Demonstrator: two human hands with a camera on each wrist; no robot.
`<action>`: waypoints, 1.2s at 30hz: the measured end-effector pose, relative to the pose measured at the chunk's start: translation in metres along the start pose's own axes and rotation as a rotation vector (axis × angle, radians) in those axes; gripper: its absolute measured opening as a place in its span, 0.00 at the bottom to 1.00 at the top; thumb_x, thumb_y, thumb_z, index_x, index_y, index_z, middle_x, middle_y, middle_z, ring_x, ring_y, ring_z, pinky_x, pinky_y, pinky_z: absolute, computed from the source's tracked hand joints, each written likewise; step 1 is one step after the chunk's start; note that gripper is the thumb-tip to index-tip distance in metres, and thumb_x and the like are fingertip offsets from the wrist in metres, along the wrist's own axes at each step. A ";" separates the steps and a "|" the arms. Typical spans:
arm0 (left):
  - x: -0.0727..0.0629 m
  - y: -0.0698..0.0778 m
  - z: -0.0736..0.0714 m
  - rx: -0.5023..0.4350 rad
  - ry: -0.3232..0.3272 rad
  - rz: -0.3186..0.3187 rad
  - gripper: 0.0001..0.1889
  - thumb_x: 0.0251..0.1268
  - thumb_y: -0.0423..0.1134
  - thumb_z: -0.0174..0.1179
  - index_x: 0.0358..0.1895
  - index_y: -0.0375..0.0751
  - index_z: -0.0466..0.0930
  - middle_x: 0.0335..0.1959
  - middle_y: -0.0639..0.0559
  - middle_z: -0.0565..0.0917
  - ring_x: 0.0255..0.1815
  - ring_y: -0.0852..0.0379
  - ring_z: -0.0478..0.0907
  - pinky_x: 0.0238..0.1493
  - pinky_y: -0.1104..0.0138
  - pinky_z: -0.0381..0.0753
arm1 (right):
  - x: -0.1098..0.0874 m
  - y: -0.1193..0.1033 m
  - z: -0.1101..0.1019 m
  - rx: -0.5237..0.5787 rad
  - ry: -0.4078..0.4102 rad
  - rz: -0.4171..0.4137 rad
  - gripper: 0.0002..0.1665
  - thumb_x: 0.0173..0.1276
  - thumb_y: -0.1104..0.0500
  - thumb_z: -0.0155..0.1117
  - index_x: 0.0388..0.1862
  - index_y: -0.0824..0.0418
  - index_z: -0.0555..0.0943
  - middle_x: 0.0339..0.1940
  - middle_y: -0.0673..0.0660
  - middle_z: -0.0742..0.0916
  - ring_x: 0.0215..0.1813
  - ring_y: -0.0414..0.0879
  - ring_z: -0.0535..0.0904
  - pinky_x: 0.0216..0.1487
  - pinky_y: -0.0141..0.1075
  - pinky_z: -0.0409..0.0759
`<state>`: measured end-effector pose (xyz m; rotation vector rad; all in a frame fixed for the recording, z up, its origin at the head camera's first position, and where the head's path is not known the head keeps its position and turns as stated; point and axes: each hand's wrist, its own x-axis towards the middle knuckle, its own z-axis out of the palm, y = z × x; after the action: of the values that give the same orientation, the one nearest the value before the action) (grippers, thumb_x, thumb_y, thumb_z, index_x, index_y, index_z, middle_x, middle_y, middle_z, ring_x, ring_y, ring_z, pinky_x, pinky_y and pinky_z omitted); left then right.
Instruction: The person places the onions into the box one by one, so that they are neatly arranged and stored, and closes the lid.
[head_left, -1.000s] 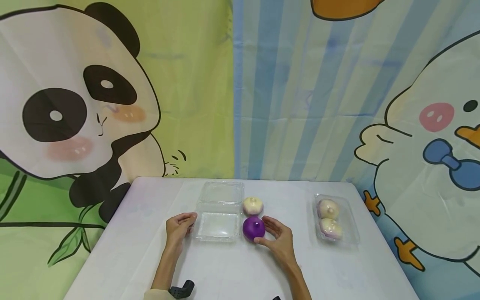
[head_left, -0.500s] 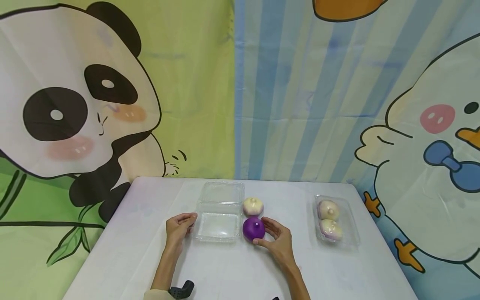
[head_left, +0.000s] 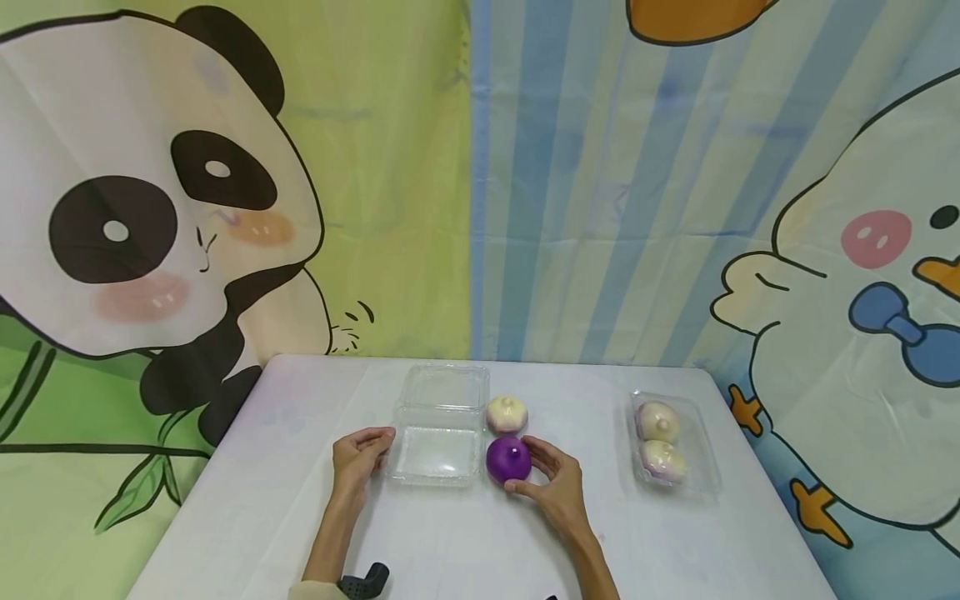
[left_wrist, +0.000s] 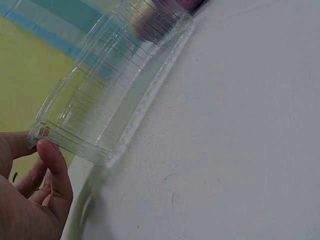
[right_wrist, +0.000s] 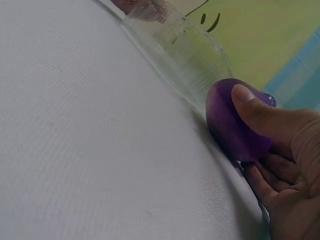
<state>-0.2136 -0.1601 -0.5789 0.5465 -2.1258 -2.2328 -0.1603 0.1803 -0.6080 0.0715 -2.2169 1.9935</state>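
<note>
A clear plastic clamshell box (head_left: 437, 454) lies unfolded on the table, its lid (head_left: 445, 388) toward the back. With thumb and finger, my left hand (head_left: 362, 458) pinches the left rim of the box, as the left wrist view shows close up. My right hand (head_left: 553, 482) holds a purple onion (head_left: 507, 459) just right of the box, thumb at its near side and fingers round its right side. In the right wrist view the purple onion (right_wrist: 232, 122) appears to rest on the table. Right behind it sits a pale onion (head_left: 506, 414).
Toward the right of the white table (head_left: 480, 542) stands another clear box (head_left: 697, 467) with two pale onions (head_left: 660, 442) inside. A printed curtain (head_left: 600, 208) hangs behind the table's back edge.
Almost nothing moves. The fingers of my right hand shift very slightly on the purple onion, and the head view drifts a few pixels.
</note>
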 end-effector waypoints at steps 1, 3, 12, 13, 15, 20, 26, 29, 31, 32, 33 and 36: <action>0.000 0.000 0.000 -0.004 -0.001 0.002 0.15 0.72 0.33 0.73 0.53 0.25 0.88 0.30 0.58 0.92 0.26 0.69 0.79 0.26 0.78 0.80 | 0.000 0.000 0.000 -0.001 0.000 0.001 0.50 0.45 0.69 0.92 0.70 0.68 0.82 0.70 0.66 0.87 0.71 0.64 0.85 0.75 0.35 0.83; 0.000 0.000 0.000 -0.009 -0.004 0.004 0.15 0.72 0.33 0.73 0.54 0.24 0.88 0.30 0.57 0.92 0.26 0.69 0.79 0.26 0.78 0.80 | 0.000 0.000 0.000 -0.002 0.002 0.006 0.49 0.45 0.69 0.92 0.70 0.67 0.82 0.69 0.65 0.88 0.71 0.63 0.85 0.76 0.36 0.83; 0.000 -0.001 -0.001 0.001 -0.001 0.002 0.15 0.72 0.33 0.73 0.53 0.25 0.88 0.31 0.57 0.92 0.27 0.68 0.80 0.26 0.77 0.81 | -0.001 0.000 0.000 -0.001 0.008 0.017 0.48 0.45 0.69 0.92 0.69 0.66 0.84 0.69 0.66 0.88 0.70 0.62 0.86 0.74 0.33 0.83; 0.000 -0.001 -0.001 0.003 0.001 0.003 0.14 0.71 0.33 0.73 0.53 0.25 0.89 0.31 0.57 0.92 0.27 0.68 0.80 0.26 0.77 0.81 | -0.001 0.000 0.000 0.005 0.005 0.017 0.48 0.45 0.69 0.92 0.69 0.66 0.84 0.69 0.66 0.88 0.70 0.62 0.87 0.73 0.32 0.83; 0.000 -0.001 0.000 0.002 0.007 0.005 0.14 0.71 0.32 0.73 0.53 0.25 0.89 0.30 0.56 0.92 0.27 0.68 0.80 0.26 0.77 0.81 | 0.000 -0.001 0.000 0.021 -0.001 0.019 0.48 0.45 0.70 0.92 0.69 0.66 0.83 0.69 0.66 0.88 0.69 0.60 0.87 0.72 0.30 0.84; 0.001 -0.001 0.001 -0.011 0.008 0.011 0.12 0.71 0.31 0.73 0.51 0.26 0.90 0.30 0.56 0.92 0.27 0.67 0.81 0.26 0.76 0.83 | 0.001 -0.001 0.000 0.036 -0.015 0.018 0.48 0.45 0.70 0.92 0.69 0.68 0.83 0.69 0.67 0.87 0.69 0.59 0.87 0.71 0.30 0.85; 0.000 -0.001 0.002 -0.004 0.007 0.010 0.12 0.71 0.32 0.73 0.51 0.26 0.90 0.30 0.55 0.93 0.27 0.67 0.82 0.27 0.76 0.83 | 0.000 -0.003 0.000 0.041 0.007 0.028 0.48 0.44 0.70 0.92 0.68 0.65 0.84 0.69 0.64 0.88 0.70 0.59 0.87 0.72 0.30 0.84; 0.001 -0.001 0.001 0.003 0.001 0.010 0.13 0.71 0.32 0.73 0.52 0.25 0.89 0.31 0.55 0.93 0.27 0.67 0.82 0.27 0.76 0.84 | -0.001 -0.004 0.000 0.053 0.024 0.044 0.49 0.43 0.70 0.93 0.68 0.64 0.84 0.69 0.62 0.88 0.71 0.58 0.86 0.72 0.29 0.83; 0.001 -0.001 0.001 0.005 -0.002 0.008 0.14 0.71 0.32 0.73 0.53 0.25 0.89 0.30 0.56 0.93 0.28 0.67 0.82 0.27 0.76 0.83 | -0.001 -0.005 0.000 0.059 0.030 0.047 0.49 0.42 0.71 0.93 0.69 0.63 0.84 0.69 0.62 0.88 0.71 0.59 0.85 0.73 0.29 0.83; 0.001 -0.001 0.001 0.006 -0.003 0.006 0.14 0.71 0.32 0.73 0.53 0.25 0.89 0.30 0.56 0.93 0.28 0.67 0.82 0.27 0.76 0.83 | -0.001 -0.005 0.000 0.061 0.032 0.048 0.49 0.43 0.71 0.92 0.69 0.63 0.84 0.69 0.62 0.88 0.71 0.59 0.85 0.73 0.29 0.83; 0.001 0.000 0.001 0.009 -0.003 0.005 0.14 0.71 0.33 0.73 0.53 0.25 0.89 0.30 0.56 0.93 0.28 0.67 0.82 0.27 0.76 0.83 | -0.001 -0.005 0.000 0.063 0.033 0.048 0.49 0.43 0.71 0.92 0.69 0.63 0.84 0.69 0.62 0.88 0.71 0.59 0.85 0.73 0.29 0.83; 0.000 0.001 0.001 0.013 -0.004 0.003 0.15 0.72 0.33 0.74 0.53 0.25 0.89 0.31 0.55 0.93 0.28 0.66 0.82 0.27 0.76 0.83 | -0.001 -0.006 0.000 0.071 0.045 0.054 0.49 0.43 0.71 0.92 0.69 0.63 0.84 0.69 0.62 0.88 0.71 0.59 0.85 0.73 0.29 0.82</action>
<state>-0.2141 -0.1596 -0.5784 0.5389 -2.1437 -2.2216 -0.1583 0.1799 -0.6026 -0.0239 -2.1429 2.0804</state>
